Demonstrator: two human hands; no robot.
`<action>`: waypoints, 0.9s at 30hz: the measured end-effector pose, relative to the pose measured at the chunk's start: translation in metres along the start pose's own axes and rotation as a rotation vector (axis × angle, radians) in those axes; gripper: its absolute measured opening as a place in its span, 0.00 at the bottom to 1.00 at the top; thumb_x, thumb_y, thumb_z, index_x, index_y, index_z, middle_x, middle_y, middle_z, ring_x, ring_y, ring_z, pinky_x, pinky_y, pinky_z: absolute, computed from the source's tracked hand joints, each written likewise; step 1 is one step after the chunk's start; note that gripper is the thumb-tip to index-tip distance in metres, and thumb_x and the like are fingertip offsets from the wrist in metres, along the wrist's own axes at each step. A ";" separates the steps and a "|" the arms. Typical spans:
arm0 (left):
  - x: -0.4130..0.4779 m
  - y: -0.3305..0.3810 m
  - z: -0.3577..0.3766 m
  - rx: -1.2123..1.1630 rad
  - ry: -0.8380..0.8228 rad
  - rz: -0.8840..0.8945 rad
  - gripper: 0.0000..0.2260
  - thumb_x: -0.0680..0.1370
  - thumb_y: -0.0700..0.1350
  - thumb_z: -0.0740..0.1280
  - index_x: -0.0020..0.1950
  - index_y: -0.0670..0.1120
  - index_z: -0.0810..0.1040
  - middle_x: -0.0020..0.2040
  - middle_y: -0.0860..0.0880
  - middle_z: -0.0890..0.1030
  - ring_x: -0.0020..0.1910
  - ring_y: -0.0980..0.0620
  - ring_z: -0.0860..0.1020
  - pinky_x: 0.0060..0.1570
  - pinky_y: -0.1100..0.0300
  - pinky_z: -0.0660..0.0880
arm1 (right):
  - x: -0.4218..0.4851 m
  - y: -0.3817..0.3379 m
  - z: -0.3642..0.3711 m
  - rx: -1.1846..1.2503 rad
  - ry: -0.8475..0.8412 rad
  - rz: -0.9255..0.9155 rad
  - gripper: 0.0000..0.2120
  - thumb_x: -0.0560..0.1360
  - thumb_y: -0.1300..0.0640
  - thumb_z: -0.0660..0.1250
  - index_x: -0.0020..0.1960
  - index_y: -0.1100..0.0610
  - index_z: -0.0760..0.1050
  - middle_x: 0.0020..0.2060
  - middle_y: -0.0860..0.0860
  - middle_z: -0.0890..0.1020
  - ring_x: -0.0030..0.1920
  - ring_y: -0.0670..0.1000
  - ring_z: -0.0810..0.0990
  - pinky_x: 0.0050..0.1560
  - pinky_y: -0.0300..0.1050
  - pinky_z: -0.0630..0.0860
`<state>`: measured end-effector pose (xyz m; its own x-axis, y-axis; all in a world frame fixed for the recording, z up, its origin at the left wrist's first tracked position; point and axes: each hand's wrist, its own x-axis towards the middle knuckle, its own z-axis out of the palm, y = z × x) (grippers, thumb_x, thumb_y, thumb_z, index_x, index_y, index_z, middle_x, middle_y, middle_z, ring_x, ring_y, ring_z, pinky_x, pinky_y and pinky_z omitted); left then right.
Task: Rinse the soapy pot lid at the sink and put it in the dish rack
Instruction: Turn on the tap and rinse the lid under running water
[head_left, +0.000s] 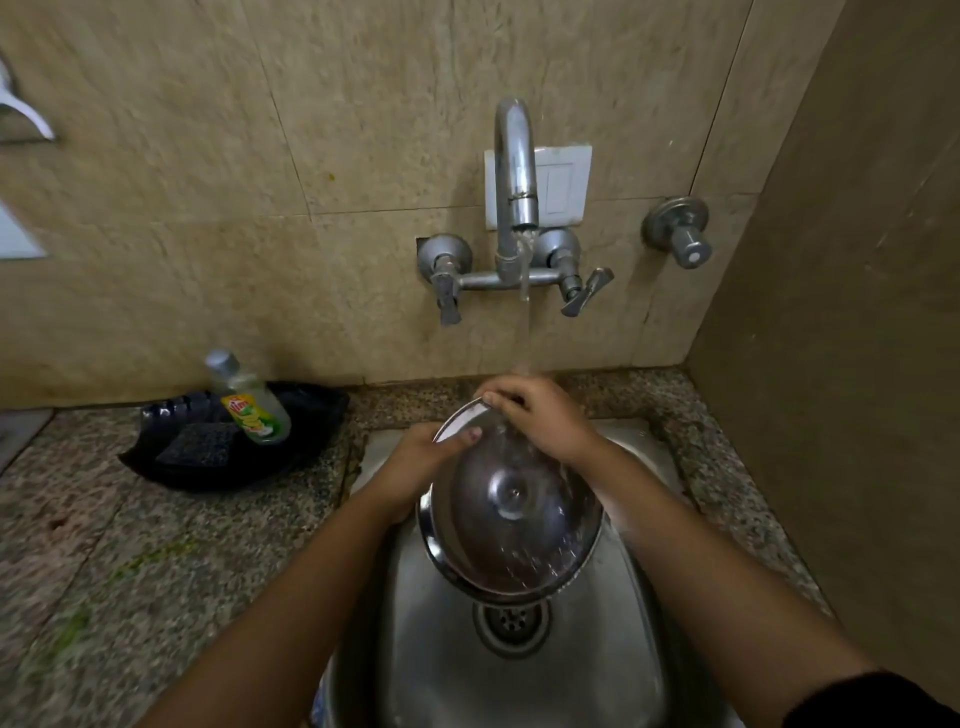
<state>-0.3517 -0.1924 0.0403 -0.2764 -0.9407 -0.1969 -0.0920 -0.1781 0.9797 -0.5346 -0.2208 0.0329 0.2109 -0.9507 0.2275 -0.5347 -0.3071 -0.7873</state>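
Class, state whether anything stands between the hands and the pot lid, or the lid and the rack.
Nothing: left hand and right hand both hold the pot lid. The dish rack is out of view; path unknown.

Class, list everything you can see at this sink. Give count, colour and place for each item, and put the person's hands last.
pot lid: one, shiny steel, held tilted over the sink, wet
tap: one, grey metal, on the wall, water running
lever handles: two, grey metal, either side of the tap
wall valve: one, grey metal, right of the tap
switch plate: one, white, behind the spout
sink: one, steel, set in the counter
drain: one, metal, sink bottom
counter: one, speckled stone, around the sink
tray: one, black, on the counter, left
soap bottle: one, clear with yellow-green label, in the tray
scrub pad: one, dark, in the tray
left hand: grips the lid's left rim
right hand: fingers curled over the lid's top rim
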 end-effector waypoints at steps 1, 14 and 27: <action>0.000 -0.001 0.001 -0.017 0.004 0.002 0.07 0.77 0.42 0.68 0.51 0.43 0.83 0.43 0.48 0.86 0.43 0.52 0.84 0.44 0.62 0.80 | 0.002 -0.004 0.000 -0.034 -0.004 -0.044 0.09 0.77 0.53 0.66 0.53 0.53 0.82 0.49 0.49 0.84 0.51 0.48 0.81 0.53 0.45 0.75; -0.006 0.010 0.002 -0.069 -0.098 -0.078 0.09 0.74 0.32 0.67 0.44 0.44 0.83 0.36 0.49 0.86 0.37 0.51 0.84 0.37 0.62 0.79 | 0.006 -0.012 -0.002 0.051 -0.085 -0.021 0.06 0.72 0.54 0.72 0.47 0.53 0.84 0.39 0.42 0.83 0.42 0.39 0.81 0.47 0.40 0.76; -0.001 0.001 0.002 -0.132 -0.096 -0.113 0.08 0.76 0.36 0.66 0.52 0.42 0.82 0.44 0.44 0.86 0.43 0.46 0.84 0.48 0.54 0.80 | 0.003 -0.006 -0.013 0.182 0.027 0.138 0.05 0.71 0.55 0.74 0.45 0.55 0.84 0.39 0.48 0.85 0.42 0.47 0.83 0.48 0.48 0.78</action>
<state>-0.3539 -0.1913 0.0417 -0.3620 -0.8816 -0.3029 -0.0035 -0.3236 0.9462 -0.5412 -0.2222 0.0458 0.1228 -0.9846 0.1243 -0.3996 -0.1637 -0.9020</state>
